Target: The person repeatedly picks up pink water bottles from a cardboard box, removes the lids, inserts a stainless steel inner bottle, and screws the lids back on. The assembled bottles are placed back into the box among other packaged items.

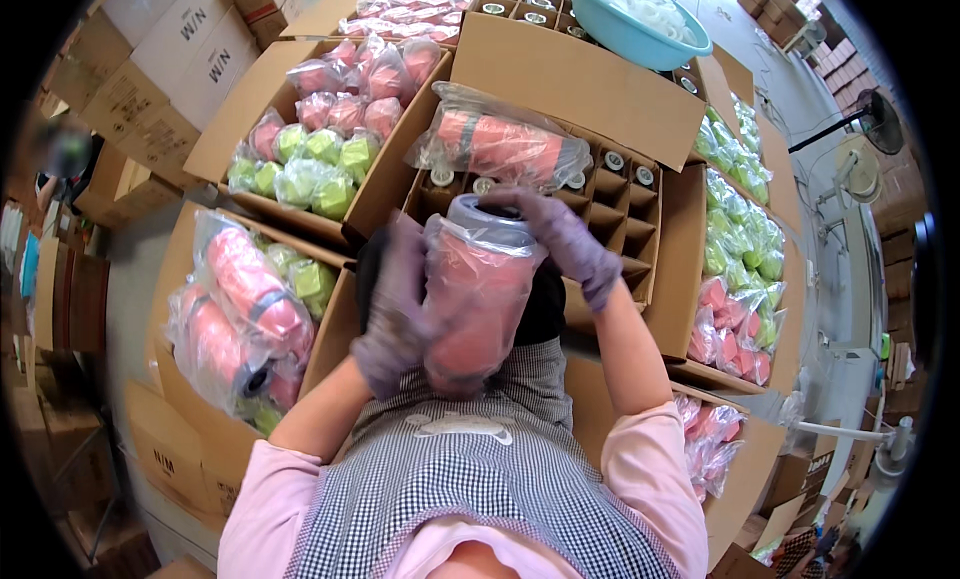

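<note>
In front of my lap I hold a pink cylinder [478, 304] in a clear plastic bag, tilted with its open grey-blue collar [490, 217] away from me. My left hand [398, 304], gloved and blurred, presses along the cylinder's left side. The gloved fingers of my right hand [568, 234] curl over the collar's right edge. Just beyond lies another bagged pink cylinder [500, 151] with a grey band, across a divided carton [640, 224]. Several of that carton's cells hold round-topped pieces; the lying cylinder hides others.
Cartons of bagged pink and green parts stand at left [320, 149] and right [735, 234]. Bagged pink cylinders [250, 289] rest on the near-left carton. A blue basin [640, 24] of whitish pieces sits at the back. A fan [880, 122] stands far right.
</note>
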Action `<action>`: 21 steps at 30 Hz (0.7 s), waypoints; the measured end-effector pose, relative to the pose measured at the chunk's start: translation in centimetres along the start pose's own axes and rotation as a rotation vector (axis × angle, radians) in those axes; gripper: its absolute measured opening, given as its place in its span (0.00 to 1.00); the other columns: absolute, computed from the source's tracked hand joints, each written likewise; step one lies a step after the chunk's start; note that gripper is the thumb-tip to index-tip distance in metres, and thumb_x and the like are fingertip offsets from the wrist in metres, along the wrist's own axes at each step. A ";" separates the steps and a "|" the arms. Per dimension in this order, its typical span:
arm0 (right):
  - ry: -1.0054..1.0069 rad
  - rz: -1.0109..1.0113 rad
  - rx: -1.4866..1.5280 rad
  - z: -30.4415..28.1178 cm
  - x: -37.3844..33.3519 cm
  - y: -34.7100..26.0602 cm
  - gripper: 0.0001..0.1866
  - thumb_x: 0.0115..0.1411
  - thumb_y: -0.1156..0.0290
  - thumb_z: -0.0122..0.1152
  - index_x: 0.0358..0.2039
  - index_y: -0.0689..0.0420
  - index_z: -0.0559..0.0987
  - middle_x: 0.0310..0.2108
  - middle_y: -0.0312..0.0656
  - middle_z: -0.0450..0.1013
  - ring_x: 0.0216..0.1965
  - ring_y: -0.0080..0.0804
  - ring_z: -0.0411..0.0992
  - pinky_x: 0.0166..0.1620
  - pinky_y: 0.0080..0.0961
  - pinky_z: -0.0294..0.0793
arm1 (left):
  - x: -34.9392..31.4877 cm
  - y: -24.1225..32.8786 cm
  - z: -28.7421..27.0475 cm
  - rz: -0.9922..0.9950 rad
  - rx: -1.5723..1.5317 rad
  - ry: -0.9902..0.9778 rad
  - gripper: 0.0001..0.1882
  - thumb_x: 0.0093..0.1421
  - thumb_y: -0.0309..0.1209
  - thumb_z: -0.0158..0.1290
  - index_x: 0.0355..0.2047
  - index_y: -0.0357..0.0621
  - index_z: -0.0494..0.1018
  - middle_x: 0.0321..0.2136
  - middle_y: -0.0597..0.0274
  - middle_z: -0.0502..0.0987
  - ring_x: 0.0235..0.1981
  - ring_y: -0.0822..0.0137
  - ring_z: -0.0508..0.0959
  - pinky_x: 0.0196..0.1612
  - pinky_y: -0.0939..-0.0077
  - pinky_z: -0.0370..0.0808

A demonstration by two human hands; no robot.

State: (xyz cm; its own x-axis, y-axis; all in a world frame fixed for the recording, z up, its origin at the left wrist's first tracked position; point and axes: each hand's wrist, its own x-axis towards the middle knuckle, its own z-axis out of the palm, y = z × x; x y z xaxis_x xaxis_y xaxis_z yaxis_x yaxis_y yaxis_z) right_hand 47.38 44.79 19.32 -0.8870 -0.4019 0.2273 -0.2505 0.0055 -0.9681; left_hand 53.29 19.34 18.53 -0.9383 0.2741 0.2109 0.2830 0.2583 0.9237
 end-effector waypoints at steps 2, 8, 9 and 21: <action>-0.050 0.010 -0.165 0.1 -0.2 -3.7 0.24 0.72 0.53 0.44 0.51 0.59 0.78 0.47 0.43 0.76 0.51 0.36 0.73 0.56 0.31 0.70 | -5.9 -0.6 3.0 0.249 0.298 -0.083 0.52 0.58 0.37 0.64 0.71 0.35 0.40 0.63 0.33 0.61 0.61 0.42 0.69 0.60 0.61 0.71; 0.259 -0.128 -0.525 3.1 -2.2 -4.7 0.13 0.64 0.65 0.60 0.41 0.62 0.82 0.40 0.49 0.79 0.44 0.47 0.76 0.51 0.36 0.75 | -6.5 -1.2 -9.0 -0.128 0.095 -0.941 0.27 0.61 0.38 0.62 0.55 0.33 0.74 0.47 0.44 0.80 0.47 0.57 0.83 0.49 0.71 0.80; 0.239 -0.058 -0.390 3.1 -1.8 -4.1 0.13 0.62 0.65 0.61 0.39 0.62 0.83 0.38 0.49 0.80 0.43 0.45 0.77 0.50 0.35 0.75 | -4.1 0.3 -8.8 -0.183 0.103 -0.713 0.24 0.64 0.38 0.59 0.55 0.34 0.73 0.44 0.51 0.80 0.44 0.62 0.81 0.46 0.73 0.79; 0.282 -0.158 -0.301 1.6 -2.7 -1.7 0.26 0.69 0.59 0.50 0.62 0.61 0.68 0.62 0.53 0.66 0.66 0.49 0.60 0.68 0.42 0.57 | 6.3 3.1 2.9 0.237 0.004 -0.173 0.27 0.63 0.46 0.51 0.52 0.34 0.72 0.62 0.41 0.67 0.64 0.48 0.67 0.66 0.55 0.62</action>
State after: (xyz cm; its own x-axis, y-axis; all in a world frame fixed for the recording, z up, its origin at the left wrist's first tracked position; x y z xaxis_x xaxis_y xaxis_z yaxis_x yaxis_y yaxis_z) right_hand 50.84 44.46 20.21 -0.8896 -0.1541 0.4299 -0.4560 0.2472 -0.8550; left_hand 48.87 24.55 21.80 -0.7979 0.4815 0.3626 0.4917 0.1720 0.8536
